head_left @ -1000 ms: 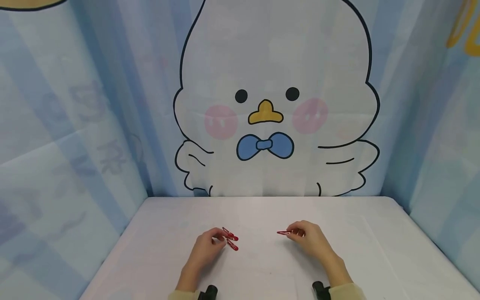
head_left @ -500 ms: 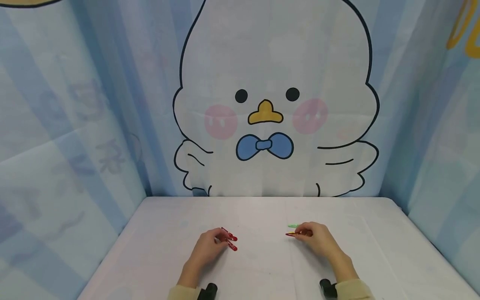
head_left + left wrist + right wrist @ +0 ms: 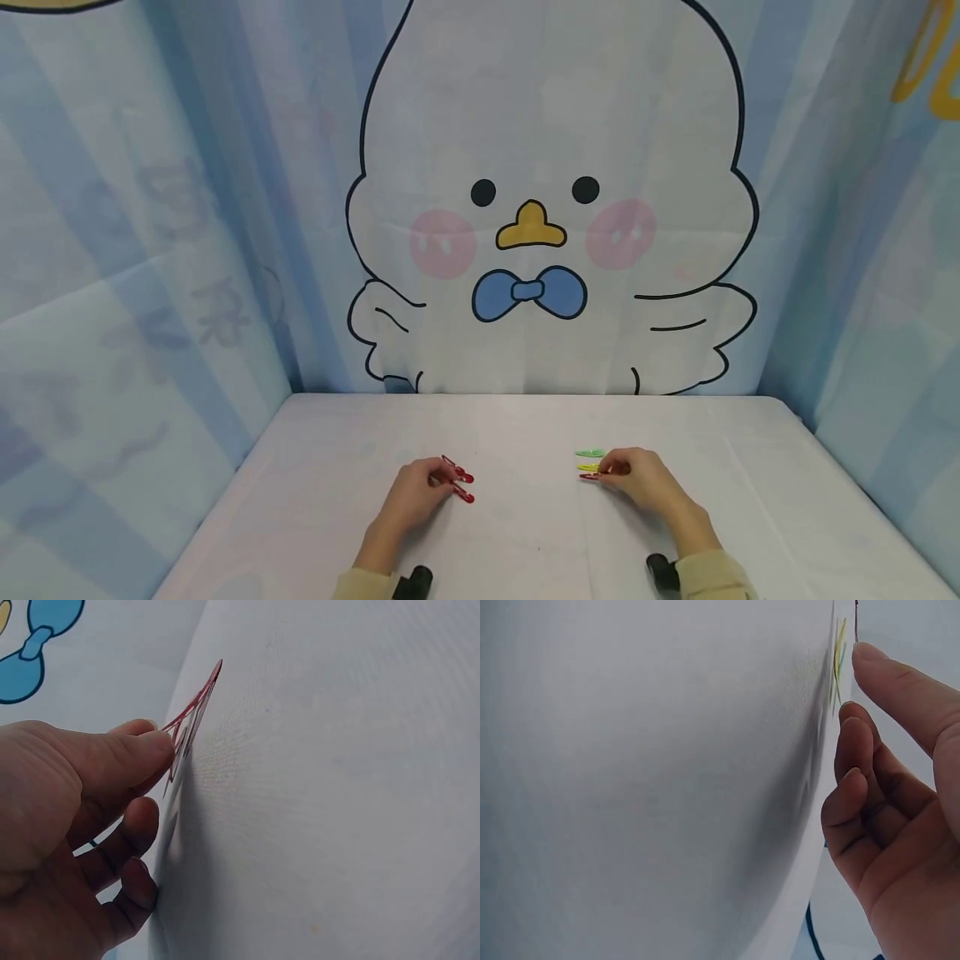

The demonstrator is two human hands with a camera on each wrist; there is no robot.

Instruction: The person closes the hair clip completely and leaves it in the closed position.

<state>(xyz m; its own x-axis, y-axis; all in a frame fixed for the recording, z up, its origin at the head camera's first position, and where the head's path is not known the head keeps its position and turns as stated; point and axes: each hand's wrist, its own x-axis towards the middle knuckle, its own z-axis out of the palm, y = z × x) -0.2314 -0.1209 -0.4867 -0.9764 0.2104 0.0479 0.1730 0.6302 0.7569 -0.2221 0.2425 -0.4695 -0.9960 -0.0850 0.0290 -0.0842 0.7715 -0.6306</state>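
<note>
Red snap hair clips point(image 3: 463, 493) lie at the fingertips of my left hand point(image 3: 412, 492), left of the table's middle. In the left wrist view, thumb and forefinger pinch a red clip point(image 3: 201, 697), others overlapping behind it. My right hand point(image 3: 647, 482) pinches one red hair clip point(image 3: 588, 477) by its end; only a thin edge of that clip shows in the right wrist view. Just behind it on the table lies a yellow hair clip point(image 3: 587, 467), partly hidden by the fingers. Farther back is a green hair clip point(image 3: 589, 453), roughly parallel to the yellow one.
A white-covered table point(image 3: 525, 542) spreads under both hands. Its far edge meets a curtain point(image 3: 540, 350) printed with a white bird in a blue bow tie. Blue and white curtain sides flank the table left and right.
The right hand has shifted right and slightly nearer with its red clip. Green and yellow clips now show on the table by its fingers. The left hand has barely moved.
</note>
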